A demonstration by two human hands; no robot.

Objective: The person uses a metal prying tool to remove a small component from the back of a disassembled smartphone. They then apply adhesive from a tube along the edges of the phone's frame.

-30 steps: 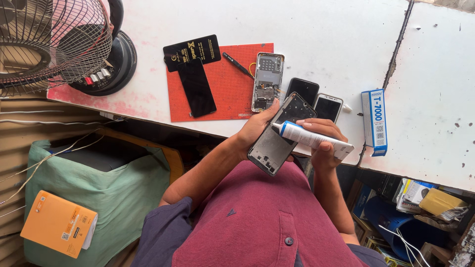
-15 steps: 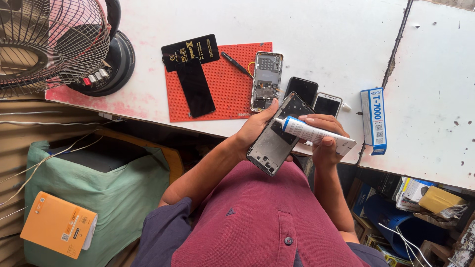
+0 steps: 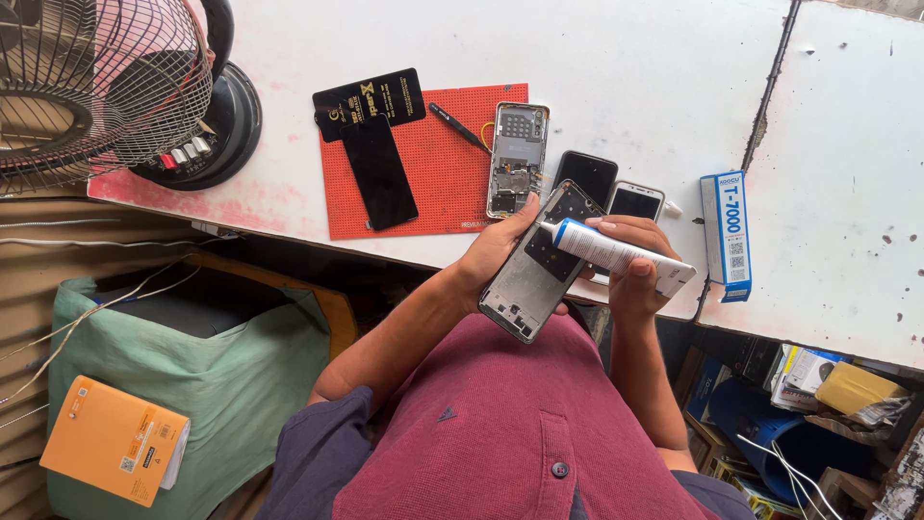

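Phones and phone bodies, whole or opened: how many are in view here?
4. An opened phone frame in the left hand; an opened phone body on the red mat; a black phone and a white-edged phone behind the hands. More may be hidden.

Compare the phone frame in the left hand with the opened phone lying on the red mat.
The phone frame is held tilted over the table edge by the left hand; the opened phone lies flat on the red mat. The phone frame looks mostly bare; the opened phone still shows internal parts. Both lack a back cover.
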